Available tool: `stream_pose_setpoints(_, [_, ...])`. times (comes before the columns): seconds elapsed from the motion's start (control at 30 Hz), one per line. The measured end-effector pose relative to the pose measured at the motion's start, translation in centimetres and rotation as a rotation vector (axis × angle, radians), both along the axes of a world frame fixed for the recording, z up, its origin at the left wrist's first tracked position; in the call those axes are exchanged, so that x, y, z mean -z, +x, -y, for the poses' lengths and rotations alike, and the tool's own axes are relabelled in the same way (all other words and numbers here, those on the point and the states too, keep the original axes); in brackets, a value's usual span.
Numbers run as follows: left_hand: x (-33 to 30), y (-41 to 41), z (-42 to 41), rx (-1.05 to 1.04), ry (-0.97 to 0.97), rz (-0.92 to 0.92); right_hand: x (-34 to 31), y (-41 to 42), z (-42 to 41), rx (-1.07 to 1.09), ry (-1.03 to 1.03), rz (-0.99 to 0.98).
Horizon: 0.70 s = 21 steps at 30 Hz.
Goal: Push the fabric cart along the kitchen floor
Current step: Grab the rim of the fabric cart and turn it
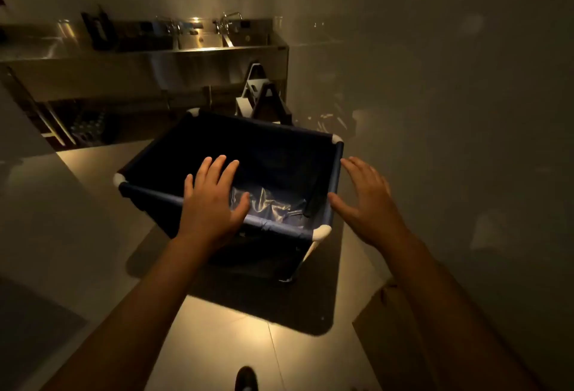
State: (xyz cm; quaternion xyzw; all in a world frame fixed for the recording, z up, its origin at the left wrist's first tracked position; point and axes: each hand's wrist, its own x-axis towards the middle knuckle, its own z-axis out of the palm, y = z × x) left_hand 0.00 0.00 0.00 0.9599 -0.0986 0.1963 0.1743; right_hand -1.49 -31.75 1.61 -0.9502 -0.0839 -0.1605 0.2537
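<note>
- Navy fabric stretched over a white-cornered frame forms the fabric cart (pixel 248 154), which stands just ahead of both hands on a dark floor mat (pixel 264 306) laid over the pale kitchen floor (pixel 223 344).
- Left hand (pixel 212 204) hovers over the cart's near rail, fingers spread and flat; it looks to be resting on or just above the rail, and I cannot tell which. It grips nothing.
- Right hand (pixel 363 201) is spread wide, just beside the cart's right rail, near the closest white corner joint (pixel 322 232). It holds nothing, and contact with the rail is not clear.
- Inside the cart, between the two hands, lies a crumpled sheet of clear plastic (pixel 270 204).
- Beyond the hands and the cart stands a steel sink bench (pixel 149 58) with taps, with a folded sign (pixel 264 95) leaning below it.
- The step in hand appears to be the reach: taking hold before any push begins.
- The next move calls for both hands to close on the rails, then for an even forward press so the cart rolls off the mat without veering toward the sink bench or the wall on the right-hand side.
</note>
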Motion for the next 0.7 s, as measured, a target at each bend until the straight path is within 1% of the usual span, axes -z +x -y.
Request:
stream_pose_setpoints(0.13, [2.5,2.8,0.7,0.003,-0.002,-0.041,1.7,3.1,0.4,0.015,-0.028,-0.037])
stream_pose_setpoints(0.27, [5.6,7.4,0.8,0.013,-0.009,-0.071,3.3,7.5,0.2,0.027,-0.067,-0.053])
stream_pose_setpoints(0.5, [11.4,14.9,2.3,0.006,-0.015,-0.237,6.4,16.4,-1.0,-0.022,-0.206,-0.182])
stream_pose_setpoints(0.7, [13.4,20.4,2.2,-0.021,-0.020,-0.275,8.8,22.5,-1.4,-0.049,-0.214,-0.263])
